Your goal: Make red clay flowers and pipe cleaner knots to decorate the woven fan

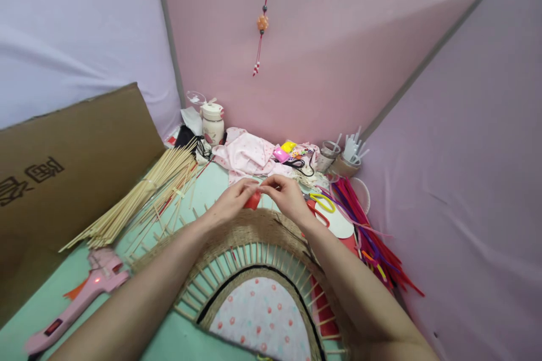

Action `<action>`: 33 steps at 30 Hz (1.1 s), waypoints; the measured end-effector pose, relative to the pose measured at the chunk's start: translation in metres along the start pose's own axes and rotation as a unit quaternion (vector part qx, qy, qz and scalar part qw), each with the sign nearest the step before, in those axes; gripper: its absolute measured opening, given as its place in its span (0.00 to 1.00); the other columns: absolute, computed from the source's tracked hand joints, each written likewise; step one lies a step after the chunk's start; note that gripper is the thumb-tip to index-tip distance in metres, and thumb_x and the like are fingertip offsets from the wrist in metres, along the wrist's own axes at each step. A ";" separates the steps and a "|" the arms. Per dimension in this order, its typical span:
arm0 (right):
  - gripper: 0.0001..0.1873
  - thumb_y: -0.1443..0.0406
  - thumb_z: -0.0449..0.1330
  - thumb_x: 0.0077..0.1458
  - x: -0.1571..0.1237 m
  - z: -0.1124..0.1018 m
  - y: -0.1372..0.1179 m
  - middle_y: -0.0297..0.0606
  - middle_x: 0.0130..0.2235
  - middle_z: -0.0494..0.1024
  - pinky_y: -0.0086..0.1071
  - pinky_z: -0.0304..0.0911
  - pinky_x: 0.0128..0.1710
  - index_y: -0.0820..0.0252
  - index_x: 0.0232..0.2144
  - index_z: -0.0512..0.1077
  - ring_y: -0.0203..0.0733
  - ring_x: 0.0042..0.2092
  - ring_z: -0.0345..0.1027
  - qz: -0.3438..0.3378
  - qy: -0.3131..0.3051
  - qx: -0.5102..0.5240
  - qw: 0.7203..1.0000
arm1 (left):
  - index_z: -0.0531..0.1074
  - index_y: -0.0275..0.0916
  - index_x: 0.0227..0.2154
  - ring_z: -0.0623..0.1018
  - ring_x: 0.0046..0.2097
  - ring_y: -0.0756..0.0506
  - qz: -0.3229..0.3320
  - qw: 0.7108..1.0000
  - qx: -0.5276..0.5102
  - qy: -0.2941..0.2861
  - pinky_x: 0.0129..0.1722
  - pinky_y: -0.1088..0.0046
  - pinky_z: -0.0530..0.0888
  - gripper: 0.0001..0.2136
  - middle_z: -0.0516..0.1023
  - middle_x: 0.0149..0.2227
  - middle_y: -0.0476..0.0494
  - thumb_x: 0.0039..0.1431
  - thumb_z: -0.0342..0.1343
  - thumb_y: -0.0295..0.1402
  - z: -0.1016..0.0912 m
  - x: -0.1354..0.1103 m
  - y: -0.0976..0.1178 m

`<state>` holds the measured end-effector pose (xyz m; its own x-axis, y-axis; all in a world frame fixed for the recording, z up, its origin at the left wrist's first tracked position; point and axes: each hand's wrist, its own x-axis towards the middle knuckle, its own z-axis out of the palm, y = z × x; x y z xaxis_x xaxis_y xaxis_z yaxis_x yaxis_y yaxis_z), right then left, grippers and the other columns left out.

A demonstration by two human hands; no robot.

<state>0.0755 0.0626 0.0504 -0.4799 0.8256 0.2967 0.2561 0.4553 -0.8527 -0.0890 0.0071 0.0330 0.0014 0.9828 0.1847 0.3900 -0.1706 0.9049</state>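
My left hand (234,199) and my right hand (287,196) meet above the far edge of a woven fan-shaped piece (254,237) made of straw cord and wooden sticks. Both hands pinch a small red piece (253,201) between their fingertips. The fan's centre is a white cloth with red dots (262,321), edged in black cord. My forearms reach over the fan from the near side.
A bundle of thin wooden sticks (144,194) lies left. A pink glue gun (80,293) rests near left. Scissors (319,206), coloured pipe cleaners (372,231), pink cloth (245,155), cups (342,161), a jar (213,121) and cardboard (63,175) ring the green table (169,338).
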 end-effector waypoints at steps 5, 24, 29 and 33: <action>0.08 0.62 0.60 0.52 0.013 0.010 0.012 0.32 0.24 0.74 0.30 0.61 0.29 0.60 0.25 0.71 0.36 0.26 0.64 0.010 -0.001 -0.014 1.000 | 0.78 0.34 0.35 0.79 0.37 0.44 -0.020 1.000 0.012 0.010 0.39 0.70 0.74 0.18 0.82 0.35 0.41 0.56 0.52 0.44 -0.002 0.011 -0.008; 0.18 0.59 0.58 0.62 0.182 -0.061 0.114 0.44 0.53 0.71 0.44 0.69 0.47 0.61 0.52 0.68 0.45 0.49 0.70 0.255 0.187 -0.208 0.926 | 0.68 0.31 0.57 0.60 0.66 0.33 -0.072 0.896 0.434 0.055 0.65 0.50 0.47 0.25 0.66 0.62 0.27 0.57 0.53 0.37 -0.049 0.027 -0.068; 0.18 0.62 0.60 0.60 0.174 -0.054 0.106 0.44 0.51 0.72 0.45 0.68 0.48 0.62 0.51 0.68 0.46 0.49 0.70 0.208 0.227 -0.172 0.936 | 0.61 0.34 0.61 0.54 0.68 0.30 -0.033 0.871 0.484 0.070 0.63 0.41 0.47 0.29 0.58 0.66 0.28 0.60 0.52 0.45 -0.051 0.030 -0.048; 0.27 0.69 0.62 0.51 0.146 -0.060 0.075 0.46 0.49 0.74 0.38 0.67 0.49 0.64 0.53 0.62 0.45 0.48 0.71 0.109 0.247 -0.110 0.956 | 0.65 0.32 0.57 0.66 0.62 0.34 0.019 0.918 0.383 0.103 0.61 0.51 0.60 0.25 0.69 0.59 0.29 0.59 0.54 0.38 -0.050 0.038 -0.021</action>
<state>0.0750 0.2376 0.0553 0.0467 0.9407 0.3361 0.5017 0.2689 -0.8222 -0.1429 0.0449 0.0399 -0.1137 0.9297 0.3504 0.9261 -0.0285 0.3762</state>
